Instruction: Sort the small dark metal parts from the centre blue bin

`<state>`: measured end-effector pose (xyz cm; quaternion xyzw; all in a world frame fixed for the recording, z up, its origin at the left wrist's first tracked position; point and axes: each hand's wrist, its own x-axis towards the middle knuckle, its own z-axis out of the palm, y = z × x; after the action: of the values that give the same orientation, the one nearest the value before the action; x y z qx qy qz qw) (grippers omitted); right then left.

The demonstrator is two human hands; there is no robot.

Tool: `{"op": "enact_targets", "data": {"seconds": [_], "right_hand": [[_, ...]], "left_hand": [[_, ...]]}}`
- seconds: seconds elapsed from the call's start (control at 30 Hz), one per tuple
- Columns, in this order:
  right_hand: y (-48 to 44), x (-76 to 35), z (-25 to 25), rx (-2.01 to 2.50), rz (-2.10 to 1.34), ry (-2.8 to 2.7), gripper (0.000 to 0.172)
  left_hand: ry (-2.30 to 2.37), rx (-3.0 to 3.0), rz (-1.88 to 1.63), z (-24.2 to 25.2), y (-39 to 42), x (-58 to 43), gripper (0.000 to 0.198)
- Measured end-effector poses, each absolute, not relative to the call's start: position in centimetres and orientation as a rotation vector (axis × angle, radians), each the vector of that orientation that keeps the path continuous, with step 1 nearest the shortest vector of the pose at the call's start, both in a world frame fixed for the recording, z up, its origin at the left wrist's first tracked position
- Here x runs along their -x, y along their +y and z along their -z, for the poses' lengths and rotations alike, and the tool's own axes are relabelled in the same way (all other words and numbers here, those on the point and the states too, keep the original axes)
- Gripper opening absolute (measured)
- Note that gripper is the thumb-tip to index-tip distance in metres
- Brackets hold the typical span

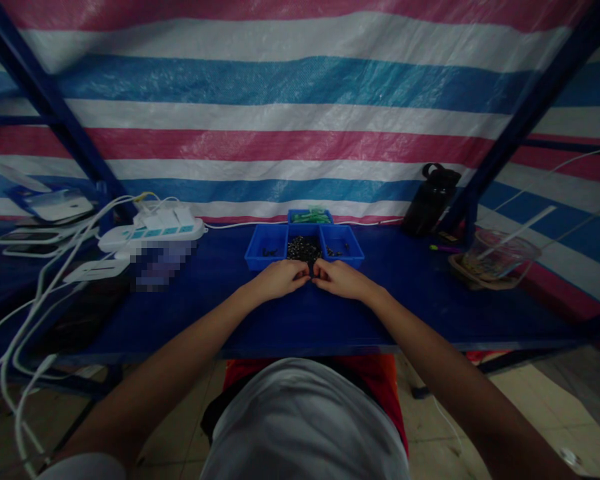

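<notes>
My left hand and my right hand meet fingertip to fingertip at the front edge of the middle blue bin. Both are closed, fingers curled against the thumbs; anything between them is too small to make out. Behind them the middle bin holds a heap of small dark and shiny parts. A left blue bin and a right blue bin flank it, each with a few small dark pieces. Green packets lie in a small blue bin at the back.
On the blue table, a white power strip, cables and phones lie at left. At right stand a black bottle and a clear plastic cup on a brown tray. Blue frame posts rise at both sides.
</notes>
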<state>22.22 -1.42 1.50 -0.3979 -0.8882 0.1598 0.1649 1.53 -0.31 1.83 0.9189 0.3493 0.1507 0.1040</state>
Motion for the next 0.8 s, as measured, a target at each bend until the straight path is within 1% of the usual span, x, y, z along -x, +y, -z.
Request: {"op": "enact_targets", "data": {"seconds": [0.2,0.33,0.43,0.5,0.8], "right_hand": [[-1.32,-22.25,-1.48,1.121,-0.423,-2.538,0.013],[-1.36,-22.17,-1.61,1.107,-0.345,-2.549,0.013],[-1.4,-22.17,-1.67,1.089,-0.303,-2.564,0.017],[-1.39,-22.21,-1.67,1.084,-0.316,-2.558,0.018],[-1.53,-22.14,-1.89,1.101,-0.316,-2.555,0.014]], "left_hand": [[1.018,-2.747,-0.481,-1.87,-0.25,-1.58,0.011],[1.067,-2.785,-0.478,-1.88,-0.3,-1.53,0.021],[1.098,-2.821,-0.452,-1.95,-0.37,-1.55,0.029],[1.105,-2.841,-0.436,-2.0,-0.38,-1.57,0.031],[1.139,-2.777,-0.424,-1.93,-0.32,-1.59,0.032]]}}
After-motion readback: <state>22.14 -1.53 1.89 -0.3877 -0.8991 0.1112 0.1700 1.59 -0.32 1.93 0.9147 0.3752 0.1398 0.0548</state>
